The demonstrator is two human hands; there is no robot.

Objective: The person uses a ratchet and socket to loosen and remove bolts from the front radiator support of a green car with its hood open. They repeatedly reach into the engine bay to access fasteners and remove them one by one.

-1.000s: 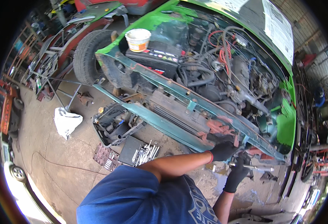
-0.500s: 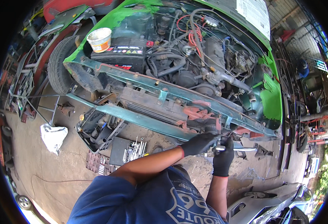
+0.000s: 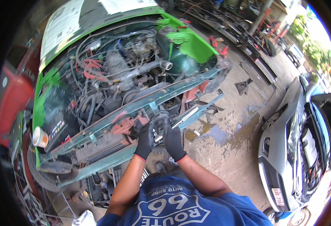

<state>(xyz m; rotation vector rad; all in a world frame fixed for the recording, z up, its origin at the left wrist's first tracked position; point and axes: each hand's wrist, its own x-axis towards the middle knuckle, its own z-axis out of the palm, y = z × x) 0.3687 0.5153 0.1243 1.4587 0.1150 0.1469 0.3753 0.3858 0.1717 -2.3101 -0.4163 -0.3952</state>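
Observation:
My left hand (image 3: pixel 146 142), in a black glove with a red cuff, is closed at the teal front crossmember (image 3: pixel 153 101) of a car. A short chrome hand tool (image 3: pixel 157 136) shows against its inner side; its exact kind is hard to make out. Close beside it, my right hand (image 3: pixel 173 139), gloved alike, is closed with its fingers up at the same spot; what its fingers hold is hidden. Both hands are in front of the engine bay, above a lower teal bar (image 3: pixel 205 113). Red-brown painted metal (image 3: pixel 123 124) lies left of my hands.
The open engine bay has hoses and red wires (image 3: pixel 90 67). A white tub (image 3: pixel 40 137) stands by the battery (image 3: pixel 57 124). Stained, wet-looking concrete (image 3: pixel 225 132) spreads to the right, with a silver car (image 3: pixel 272 150) beyond. A white bag (image 3: pixel 84 218) lies lower left.
My view has swung to the right, so the car appears farther left and tilted. Both hands remain together at the front crossmember, with the forearms now reaching up side by side.

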